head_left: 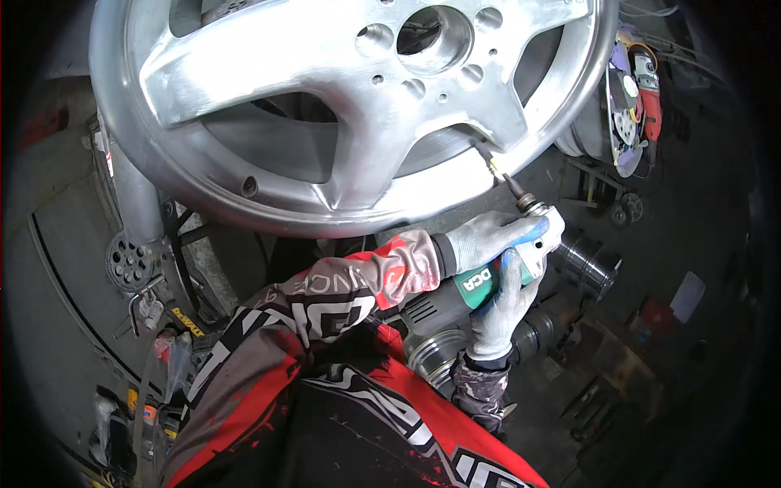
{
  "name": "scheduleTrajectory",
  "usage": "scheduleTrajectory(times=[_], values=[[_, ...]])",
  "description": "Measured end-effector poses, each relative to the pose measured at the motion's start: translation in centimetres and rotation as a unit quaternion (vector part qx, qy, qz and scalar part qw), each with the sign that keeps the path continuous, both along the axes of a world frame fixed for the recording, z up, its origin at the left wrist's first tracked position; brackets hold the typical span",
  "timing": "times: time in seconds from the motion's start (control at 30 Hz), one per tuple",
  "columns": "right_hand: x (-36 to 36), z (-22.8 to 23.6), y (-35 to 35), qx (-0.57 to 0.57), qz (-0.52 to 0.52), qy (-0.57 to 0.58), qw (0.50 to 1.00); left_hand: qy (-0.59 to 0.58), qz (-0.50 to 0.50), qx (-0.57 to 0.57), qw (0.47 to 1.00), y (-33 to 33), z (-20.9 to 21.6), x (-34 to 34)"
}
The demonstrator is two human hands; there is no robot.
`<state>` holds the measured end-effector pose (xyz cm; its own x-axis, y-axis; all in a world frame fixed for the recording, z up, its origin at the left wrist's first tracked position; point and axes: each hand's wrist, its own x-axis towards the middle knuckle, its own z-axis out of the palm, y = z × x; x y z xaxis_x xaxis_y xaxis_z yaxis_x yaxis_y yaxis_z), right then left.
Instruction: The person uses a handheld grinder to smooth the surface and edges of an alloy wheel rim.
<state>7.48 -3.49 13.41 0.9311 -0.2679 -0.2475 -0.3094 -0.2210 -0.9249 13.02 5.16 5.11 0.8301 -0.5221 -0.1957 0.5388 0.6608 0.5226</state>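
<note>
Green-and-white die grinder (508,264), gripped by both gloved hands, left (488,240) above right (503,313), points its long bit up-left at the bare aluminium wheel (325,106), touching the rim's inner edge.

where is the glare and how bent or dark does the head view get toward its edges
Head view: glare whitens the upper spokes of the alloy wheel; the fisheye bows its rim and blacks out the corners; the floor at far right is dim; the hands, left and right, on the die grinder are sharp and evenly lit.
</note>
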Motion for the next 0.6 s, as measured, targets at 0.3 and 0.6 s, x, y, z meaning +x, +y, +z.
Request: scheduleTrajectory(times=[0.3,0.6], values=[[-1.6,-0.2,0.4,0.019,-0.008,0.028,0.999,0.034,0.067,-0.036,0.997,-0.2,-0.5,-2.7],[0.2,-0.3,0.2,-0.011,0.011,-0.024,1.0,0.004,0.044,-0.053,0.998,0.7,0.6,0.1]])
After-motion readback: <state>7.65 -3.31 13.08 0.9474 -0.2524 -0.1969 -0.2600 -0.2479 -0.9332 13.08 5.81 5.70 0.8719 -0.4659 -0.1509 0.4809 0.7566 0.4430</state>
